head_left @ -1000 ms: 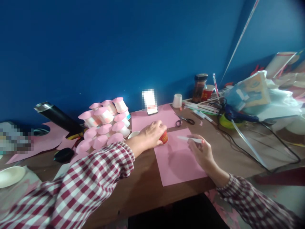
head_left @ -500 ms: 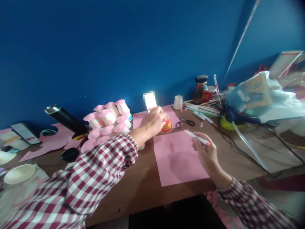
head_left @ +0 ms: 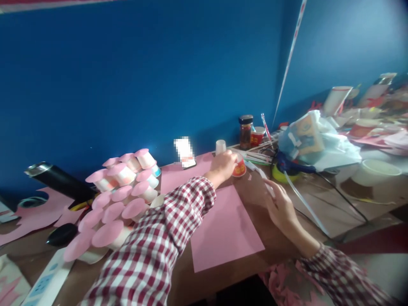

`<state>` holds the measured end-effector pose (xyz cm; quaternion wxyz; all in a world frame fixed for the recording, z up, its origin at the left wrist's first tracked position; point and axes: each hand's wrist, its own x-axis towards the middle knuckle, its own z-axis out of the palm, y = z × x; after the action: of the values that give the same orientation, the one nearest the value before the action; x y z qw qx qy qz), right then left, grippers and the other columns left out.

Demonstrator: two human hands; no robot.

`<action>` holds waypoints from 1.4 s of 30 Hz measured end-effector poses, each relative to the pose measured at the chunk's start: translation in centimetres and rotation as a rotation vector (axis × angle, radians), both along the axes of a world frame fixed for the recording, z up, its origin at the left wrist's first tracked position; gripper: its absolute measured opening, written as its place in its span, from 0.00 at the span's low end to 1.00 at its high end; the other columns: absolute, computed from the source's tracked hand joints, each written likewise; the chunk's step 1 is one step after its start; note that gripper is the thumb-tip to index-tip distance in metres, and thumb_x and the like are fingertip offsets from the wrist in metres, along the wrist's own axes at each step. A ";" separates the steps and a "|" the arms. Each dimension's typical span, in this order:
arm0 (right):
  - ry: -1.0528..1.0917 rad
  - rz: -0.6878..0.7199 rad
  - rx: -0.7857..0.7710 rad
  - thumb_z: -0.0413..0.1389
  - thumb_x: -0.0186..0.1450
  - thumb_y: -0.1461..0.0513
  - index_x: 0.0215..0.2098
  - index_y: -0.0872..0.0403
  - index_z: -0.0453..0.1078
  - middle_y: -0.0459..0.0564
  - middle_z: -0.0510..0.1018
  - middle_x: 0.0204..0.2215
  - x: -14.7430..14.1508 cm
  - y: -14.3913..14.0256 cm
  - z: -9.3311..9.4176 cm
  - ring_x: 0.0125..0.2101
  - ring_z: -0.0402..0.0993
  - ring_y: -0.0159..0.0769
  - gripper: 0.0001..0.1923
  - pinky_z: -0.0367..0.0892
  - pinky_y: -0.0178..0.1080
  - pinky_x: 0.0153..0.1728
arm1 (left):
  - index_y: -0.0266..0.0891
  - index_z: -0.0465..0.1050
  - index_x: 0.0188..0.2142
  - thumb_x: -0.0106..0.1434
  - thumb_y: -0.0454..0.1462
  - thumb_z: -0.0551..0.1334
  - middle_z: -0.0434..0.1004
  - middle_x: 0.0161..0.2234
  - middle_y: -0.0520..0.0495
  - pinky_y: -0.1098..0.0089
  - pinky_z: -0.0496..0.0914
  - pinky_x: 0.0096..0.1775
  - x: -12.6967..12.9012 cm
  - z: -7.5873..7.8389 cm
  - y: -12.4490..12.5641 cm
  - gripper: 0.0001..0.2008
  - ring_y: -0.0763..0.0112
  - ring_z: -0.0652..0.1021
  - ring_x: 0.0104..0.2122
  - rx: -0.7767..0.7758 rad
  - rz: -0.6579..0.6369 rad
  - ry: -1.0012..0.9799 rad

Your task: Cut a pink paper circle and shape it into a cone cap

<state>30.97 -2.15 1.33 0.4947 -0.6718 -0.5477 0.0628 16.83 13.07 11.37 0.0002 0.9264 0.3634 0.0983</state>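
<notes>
Left hand (head_left: 224,165) clamped on round red paper cup (head_left: 239,167), right hand (head_left: 278,203) seemingly pinching thin white stick (head_left: 264,176), flat pink paper sheet (head_left: 223,229)

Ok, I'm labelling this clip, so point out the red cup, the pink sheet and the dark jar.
red cup (head_left: 239,169), head view, on its side wall beside the left hand.
pink sheet (head_left: 223,229), head view, on its bare middle.
dark jar (head_left: 245,135), head view, on its body under the lid.

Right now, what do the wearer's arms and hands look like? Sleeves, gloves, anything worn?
Both arms wear long sleeves in a red-and-white check, left sleeve and right sleeve, ending at the wrists. The left hand and right hand are bare: no gloves. No rings or watch can be made out; the picture is blurred.
</notes>
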 end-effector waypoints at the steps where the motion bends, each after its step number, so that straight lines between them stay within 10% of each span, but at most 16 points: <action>1: -0.039 -0.008 0.010 0.47 0.65 0.60 0.53 0.54 0.63 0.58 0.69 0.46 0.2 0.1 -0.3 0.41 0.69 0.42 0.19 0.68 0.42 0.37 | 0.39 0.71 0.41 0.64 0.36 0.51 0.71 0.42 0.44 0.69 0.67 0.35 0.5 -0.1 0.3 0.12 0.65 0.74 0.40 -0.021 -0.009 0.010; 7: -0.232 0.007 0.074 0.46 0.65 0.63 0.54 0.55 0.61 0.58 0.68 0.45 -0.1 0.2 -1.3 0.45 0.67 0.44 0.19 0.65 0.45 0.45 | 0.41 0.69 0.47 0.63 0.36 0.54 0.74 0.42 0.45 0.71 0.66 0.37 0.1 1.0 2.7 0.14 0.68 0.74 0.38 -0.117 -0.041 0.016; 13: -0.384 0.094 0.050 0.47 0.64 0.62 0.55 0.55 0.61 0.57 0.68 0.45 -0.3 0.0 -1.4 0.42 0.68 0.43 0.20 0.67 0.43 0.41 | 0.37 0.73 0.33 0.65 0.42 0.50 0.76 0.27 0.50 0.74 0.62 0.29 -7.2 2.2 -0.8 0.16 0.75 0.72 0.25 -0.039 0.078 -0.380; 18: -0.481 0.122 0.026 0.44 0.64 0.67 0.54 0.53 0.63 0.54 0.71 0.41 -0.3 0.3 -1.7 0.41 0.68 0.42 0.20 0.66 0.42 0.43 | 0.38 0.70 0.24 0.63 0.47 0.52 0.70 0.18 0.53 0.74 0.58 0.25 -14.7 -2.7 -7.7 0.19 0.76 0.69 0.20 -0.125 0.373 -0.283; 22: -0.585 0.040 -0.061 0.45 0.63 0.67 0.57 0.59 0.58 0.56 0.72 0.43 -0.2 0.7 -2.1 0.43 0.67 0.44 0.23 0.65 0.44 0.44 | 0.41 0.70 0.39 0.60 0.46 0.56 0.75 0.31 0.50 0.73 0.63 0.30 -18.3 -7.7 -11.8 0.13 0.72 0.74 0.29 -0.192 0.599 -0.206; 27: -0.742 -0.059 -0.200 0.46 0.63 0.66 0.55 0.62 0.61 0.58 0.73 0.42 -0.1 0.9 -2.5 0.41 0.67 0.45 0.21 0.64 0.43 0.42 | 0.38 0.66 0.44 0.58 0.49 0.58 0.72 0.40 0.43 0.67 0.66 0.40 -18.6 -10.1 -13.9 0.20 0.62 0.74 0.41 -0.071 0.701 -0.091; 42: -0.806 -0.150 -0.366 0.46 0.63 0.67 0.54 0.62 0.61 0.60 0.74 0.43 -0.8 0.9 -2.2 0.42 0.68 0.44 0.20 0.61 0.42 0.41 | 0.38 0.65 0.41 0.62 0.40 0.55 0.74 0.39 0.44 0.68 0.66 0.36 -17.6 -9.8 -14.2 0.09 0.64 0.75 0.40 -0.184 0.726 -0.050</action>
<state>30.20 -1.22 -0.90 0.1179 -0.7571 -0.6262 -0.1440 -0.73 -1.14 1.58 0.0577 0.7307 0.6753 0.0812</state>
